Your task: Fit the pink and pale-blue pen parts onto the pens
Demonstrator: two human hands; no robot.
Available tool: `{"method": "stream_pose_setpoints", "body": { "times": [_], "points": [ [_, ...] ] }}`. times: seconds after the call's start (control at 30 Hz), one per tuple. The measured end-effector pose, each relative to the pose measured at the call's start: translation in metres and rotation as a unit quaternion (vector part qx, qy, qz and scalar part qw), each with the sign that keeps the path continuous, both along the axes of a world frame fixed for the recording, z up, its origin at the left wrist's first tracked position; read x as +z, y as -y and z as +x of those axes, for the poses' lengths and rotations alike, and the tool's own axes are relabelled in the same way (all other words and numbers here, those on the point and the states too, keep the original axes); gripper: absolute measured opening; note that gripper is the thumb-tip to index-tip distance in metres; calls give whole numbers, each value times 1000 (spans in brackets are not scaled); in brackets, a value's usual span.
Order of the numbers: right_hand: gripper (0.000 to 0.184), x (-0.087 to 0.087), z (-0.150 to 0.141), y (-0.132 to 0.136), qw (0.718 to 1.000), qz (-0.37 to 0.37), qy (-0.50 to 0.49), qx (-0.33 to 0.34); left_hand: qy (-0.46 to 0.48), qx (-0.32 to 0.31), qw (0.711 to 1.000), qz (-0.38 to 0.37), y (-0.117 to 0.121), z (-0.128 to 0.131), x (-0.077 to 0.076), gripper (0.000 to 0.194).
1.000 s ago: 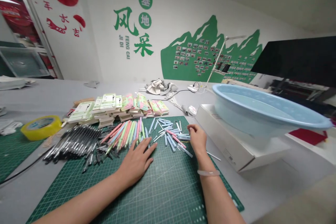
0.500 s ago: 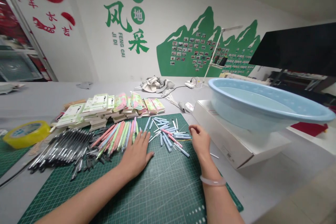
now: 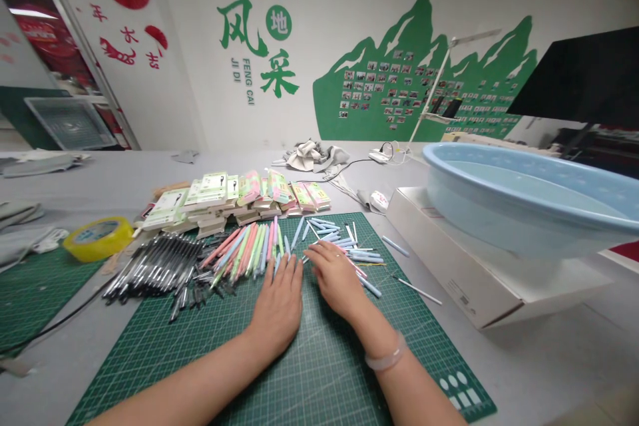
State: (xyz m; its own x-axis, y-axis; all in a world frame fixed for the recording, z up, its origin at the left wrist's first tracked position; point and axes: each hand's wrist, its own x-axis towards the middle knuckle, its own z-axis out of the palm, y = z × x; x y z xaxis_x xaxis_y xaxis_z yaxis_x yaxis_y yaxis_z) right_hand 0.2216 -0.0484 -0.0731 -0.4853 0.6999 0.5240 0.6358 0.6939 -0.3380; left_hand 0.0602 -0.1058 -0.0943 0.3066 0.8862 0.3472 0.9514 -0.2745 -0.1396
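Note:
My left hand [image 3: 280,299] lies flat on the green cutting mat [image 3: 309,373], its fingers stretched forward with the tips at some blue pen barrels [image 3: 286,245]. My right hand [image 3: 339,279] is close beside it, over the near-left side of a loose heap of light-blue pen parts [image 3: 367,255]. Its fingers point left, slightly bent and apart, with nothing visible held; it hides part of the heap. Left of my left hand lies a row of pastel pens [image 3: 244,249] in pink, green, blue and purple. Beyond that is a pile of clear pens with black ends [image 3: 154,266].
Stacked small boxes [image 3: 214,193] stand behind the pens. A yellow tape roll [image 3: 98,238] lies left. At right a big blue basin [image 3: 529,206] rests on a white carton [image 3: 464,266]. A white thin rod [image 3: 420,291] and a blue barrel [image 3: 395,246] lie near the mat's right edge.
My right hand has moved left from the heap's right side to its near-left side, close to my left hand. The view has turned slightly left. My left hand stays flat.

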Motion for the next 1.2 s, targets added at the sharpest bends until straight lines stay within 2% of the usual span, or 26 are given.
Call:
{"method": "stream_pose_setpoints", "body": {
  "times": [0.13, 0.37, 0.5, 0.7, 0.83, 0.97, 1.07, 1.2],
  "points": [
    [37, -11, -25, 3, 998, -20, 53, 30, -4, 9, 1000, -5, 4, -7, -2, 50],
    [33, -23, -12, -8, 998, -51, 16, 38, 20, -9, 1000, 13, 4, -18, -3, 56],
    [30, -24, -9, -9, 998, -53, 2, 27, 28, -29, 999, -5, 1, -18, -1, 53],
    [28, -21, -8, -7, 999, -48, 7, 23, 27, 36, 999, -9, 0, -17, -1, 50],
    [28, -16, -8, -6, 999, -39, -7, 20, 30, 17, 999, -7, -4, -15, 5, 48],
    [29, -11, 0, -10, 999, -14, -45, -26, 54, 18, 998, -18, -39, -18, 27, 46],
    [31, -7, 15, -15, 994, 2, -80, -78, 56, 58, 988, -131, -81, -27, 49, 42],
    [27, -3, 38, -20, 983, 6, -108, -151, 50, 83, 978, -186, -126, -36, 68, 28]
  ]
}}
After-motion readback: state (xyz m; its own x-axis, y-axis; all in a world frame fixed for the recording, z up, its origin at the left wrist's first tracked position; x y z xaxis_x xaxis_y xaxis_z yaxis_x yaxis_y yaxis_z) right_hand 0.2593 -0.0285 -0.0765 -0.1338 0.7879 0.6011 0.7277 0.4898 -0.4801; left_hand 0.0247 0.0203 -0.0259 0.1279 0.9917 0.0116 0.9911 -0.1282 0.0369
